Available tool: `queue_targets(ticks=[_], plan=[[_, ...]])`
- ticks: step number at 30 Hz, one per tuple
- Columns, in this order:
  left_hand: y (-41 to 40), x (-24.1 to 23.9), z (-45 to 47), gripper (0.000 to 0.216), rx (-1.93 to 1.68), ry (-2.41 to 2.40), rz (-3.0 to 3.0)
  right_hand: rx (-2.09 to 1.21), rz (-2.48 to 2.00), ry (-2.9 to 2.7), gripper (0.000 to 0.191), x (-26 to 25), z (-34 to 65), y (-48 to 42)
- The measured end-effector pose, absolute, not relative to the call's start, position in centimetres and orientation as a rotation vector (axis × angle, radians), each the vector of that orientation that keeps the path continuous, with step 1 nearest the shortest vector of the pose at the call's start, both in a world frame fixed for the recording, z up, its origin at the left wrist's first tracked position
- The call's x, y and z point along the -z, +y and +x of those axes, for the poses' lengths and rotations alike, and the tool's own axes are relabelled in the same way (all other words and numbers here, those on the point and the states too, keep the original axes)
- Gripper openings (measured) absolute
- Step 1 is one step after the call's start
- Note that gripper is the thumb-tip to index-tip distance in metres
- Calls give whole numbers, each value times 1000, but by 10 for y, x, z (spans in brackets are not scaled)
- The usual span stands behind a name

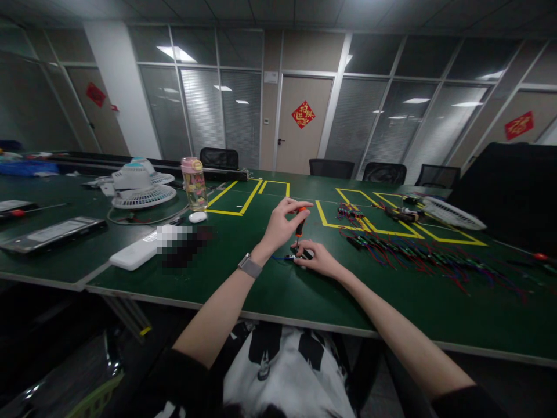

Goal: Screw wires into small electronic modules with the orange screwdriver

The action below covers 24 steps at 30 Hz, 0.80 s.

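My left hand (pixel 282 223) pinches the orange-and-black handle of a small screwdriver (pixel 300 223), which stands nearly upright with its tip down. Below the tip lies a small dark part with blue wires (pixel 290 256) on the green table (pixel 261 290). My right hand (pixel 317 259) is closed over that part and presses it to the table. A grey watch sits on my left wrist.
Several bundles of red, blue and black wired parts (pixel 418 252) spread to the right. Yellow tape rectangles (pixel 243 197) mark the table. A white fan (pixel 137 186), a pink-lidded bottle (pixel 194 183), a white mouse (pixel 198 217) and a white box (pixel 137 251) lie left. Chairs stand behind.
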<state>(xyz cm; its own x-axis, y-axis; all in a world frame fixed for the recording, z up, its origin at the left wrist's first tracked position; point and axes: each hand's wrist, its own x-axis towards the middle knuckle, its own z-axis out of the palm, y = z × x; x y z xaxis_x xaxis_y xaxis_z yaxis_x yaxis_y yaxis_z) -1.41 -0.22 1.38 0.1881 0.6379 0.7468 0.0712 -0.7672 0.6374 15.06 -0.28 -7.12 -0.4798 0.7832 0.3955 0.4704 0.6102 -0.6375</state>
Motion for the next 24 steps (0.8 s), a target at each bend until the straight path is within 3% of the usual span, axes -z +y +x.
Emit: queue_targets(ticks=[6, 12, 18, 24], plan=[[-4, -16, -14, 28, -1435, 531, 1947, -593, -979, -2178, 15, 70, 150, -3], [-1, -14, -15, 21, -1580, 611, 1948, -588, -997, -2175, 15, 70, 151, -2], [-3, -16, -15, 30, -1343, 432, 1794, -577, -993, -2190, 14, 68, 150, -5], [3, -12, -15, 26, -1475, 567, 1887, -586, -1001, -2175, 15, 68, 150, -5]])
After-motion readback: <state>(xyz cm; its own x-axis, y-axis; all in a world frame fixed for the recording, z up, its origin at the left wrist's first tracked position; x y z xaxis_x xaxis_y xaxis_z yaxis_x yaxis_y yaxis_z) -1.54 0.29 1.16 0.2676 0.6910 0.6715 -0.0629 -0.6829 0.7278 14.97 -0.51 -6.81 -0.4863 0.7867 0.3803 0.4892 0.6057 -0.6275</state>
